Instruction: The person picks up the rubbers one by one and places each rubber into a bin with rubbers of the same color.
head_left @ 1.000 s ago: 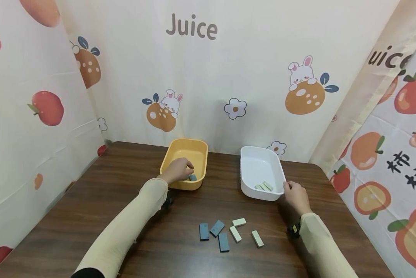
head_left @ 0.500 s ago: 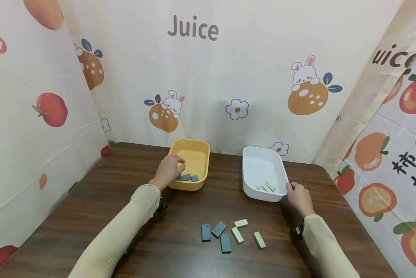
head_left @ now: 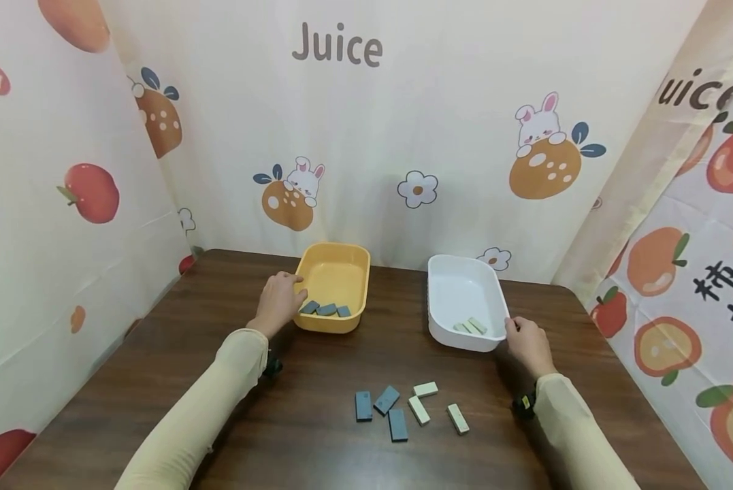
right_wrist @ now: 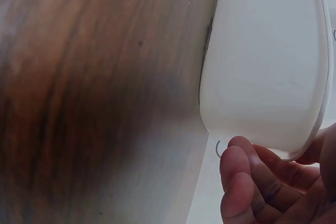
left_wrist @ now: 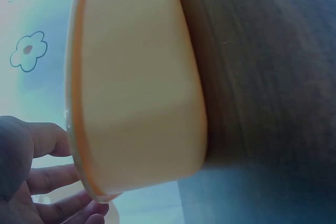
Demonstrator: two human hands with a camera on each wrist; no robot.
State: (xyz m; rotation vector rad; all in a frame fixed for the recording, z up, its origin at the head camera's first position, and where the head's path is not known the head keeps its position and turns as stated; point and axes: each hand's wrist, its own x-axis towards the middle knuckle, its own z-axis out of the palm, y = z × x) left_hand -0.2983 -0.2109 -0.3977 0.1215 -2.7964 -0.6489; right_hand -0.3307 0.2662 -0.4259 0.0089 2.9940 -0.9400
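Observation:
In the head view, my left hand [head_left: 278, 301] is at the left rim of a yellow plastic bin [head_left: 331, 325], fingers loosely bent and holding no block. The left wrist view has the thumb and fingers right at the rim of this yellow bin [left_wrist: 131, 77]. Three blue-grey blocks [head_left: 326, 309] lie inside its near end. My right hand [head_left: 530, 347] pinches the near right corner of a white bin [head_left: 464, 338]; in the right wrist view its fingers [right_wrist: 236, 166] curl by the white wall. Pale green blocks [head_left: 470, 326] lie in the white bin's near end.
On the brown wooden table [head_left: 317, 449] in front of the bins lie three blue-grey blocks [head_left: 397, 425] and three pale green blocks [head_left: 457, 419]. A fruit-print curtain [head_left: 366, 136] hangs behind the table and along both sides.
My left hand has drawn back from inside the yellow bin to its left rim, uncovering the blue-grey blocks there. The right hand stays on the white bin's corner.

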